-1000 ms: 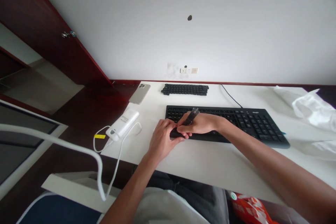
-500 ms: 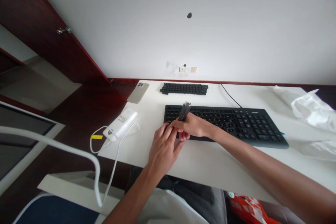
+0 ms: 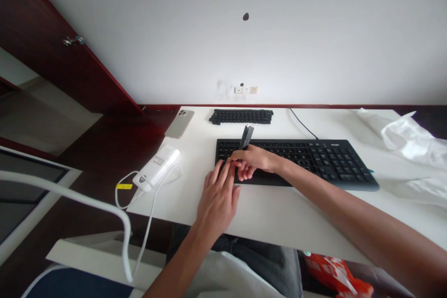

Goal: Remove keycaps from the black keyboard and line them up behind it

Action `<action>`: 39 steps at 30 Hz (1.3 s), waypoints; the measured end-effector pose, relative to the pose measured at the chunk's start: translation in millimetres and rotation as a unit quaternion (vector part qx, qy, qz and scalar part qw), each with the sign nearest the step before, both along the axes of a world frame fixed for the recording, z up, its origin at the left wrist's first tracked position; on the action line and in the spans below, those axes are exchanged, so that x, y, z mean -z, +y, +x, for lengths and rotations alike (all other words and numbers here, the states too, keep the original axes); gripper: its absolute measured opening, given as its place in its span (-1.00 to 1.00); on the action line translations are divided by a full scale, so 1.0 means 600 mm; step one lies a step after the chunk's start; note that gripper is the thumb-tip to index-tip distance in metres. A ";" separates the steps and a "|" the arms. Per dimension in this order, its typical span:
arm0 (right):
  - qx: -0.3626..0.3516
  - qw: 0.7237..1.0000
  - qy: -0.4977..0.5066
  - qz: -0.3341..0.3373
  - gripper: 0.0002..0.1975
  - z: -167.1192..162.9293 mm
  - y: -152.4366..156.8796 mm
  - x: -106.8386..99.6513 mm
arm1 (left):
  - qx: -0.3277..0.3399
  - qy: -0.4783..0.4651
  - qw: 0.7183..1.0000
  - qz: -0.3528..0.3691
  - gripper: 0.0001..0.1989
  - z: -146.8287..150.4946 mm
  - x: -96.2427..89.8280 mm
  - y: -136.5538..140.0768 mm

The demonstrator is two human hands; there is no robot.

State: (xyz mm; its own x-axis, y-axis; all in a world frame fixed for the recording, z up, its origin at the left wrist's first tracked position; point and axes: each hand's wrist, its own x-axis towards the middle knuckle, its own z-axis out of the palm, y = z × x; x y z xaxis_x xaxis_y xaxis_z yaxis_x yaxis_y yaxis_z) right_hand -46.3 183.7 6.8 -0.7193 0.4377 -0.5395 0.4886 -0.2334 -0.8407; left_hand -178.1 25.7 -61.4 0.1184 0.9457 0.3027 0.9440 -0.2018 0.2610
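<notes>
A black keyboard (image 3: 335, 163) lies on the white table, and several key positions in its middle look bare of caps. My right hand (image 3: 254, 160) is closed around a dark, slim tool with a silvery top end (image 3: 246, 136), held upright over the keyboard's left part. The tool's lower tip is hidden by my fingers. My left hand (image 3: 218, 198) lies flat with fingers stretched out, its fingertips at the keyboard's lower left corner, close against my right fingers. Black keycaps (image 3: 240, 116) are laid out in rows behind the keyboard.
A phone (image 3: 179, 124) lies at the table's back left. Nearer stands a white power bank (image 3: 157, 167) with a white cable (image 3: 150, 223) running off the edge. Crumpled white plastic (image 3: 412, 142) is on the right. The keyboard's cord (image 3: 303, 123) runs backward.
The whole view has shifted slightly. My right hand still grips the tool at the keyboard's left part, its fingers a little more spread out. My left hand stays flat beside it.
</notes>
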 end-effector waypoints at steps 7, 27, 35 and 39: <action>0.017 1.000 -0.021 -0.016 -0.73 -0.002 0.002 -0.005 | -0.009 -0.059 0.998 0.013 -0.55 -0.008 -0.009 0.018; 0.022 0.999 0.022 0.041 -0.71 -0.003 -0.020 0.006 | 0.011 -0.168 0.985 0.045 -0.72 -0.032 -0.015 0.041; -0.015 1.000 -0.011 0.024 -0.73 0.001 -0.001 -0.003 | 0.001 -0.192 0.980 0.042 -0.76 -0.030 -0.016 0.045; -0.072 0.994 -0.038 0.077 -0.76 0.021 0.014 -0.035 | -0.006 -0.226 0.973 0.038 -0.80 -0.033 -0.021 0.043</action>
State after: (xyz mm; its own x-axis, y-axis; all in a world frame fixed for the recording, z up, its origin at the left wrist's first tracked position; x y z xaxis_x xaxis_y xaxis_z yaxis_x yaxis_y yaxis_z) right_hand -33.4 192.0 27.7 -0.7394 0.4147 -0.5303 0.5718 -0.0289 -0.8199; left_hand -197.7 51.4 -48.6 -0.0538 0.9191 0.3904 0.7391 -0.2262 0.6344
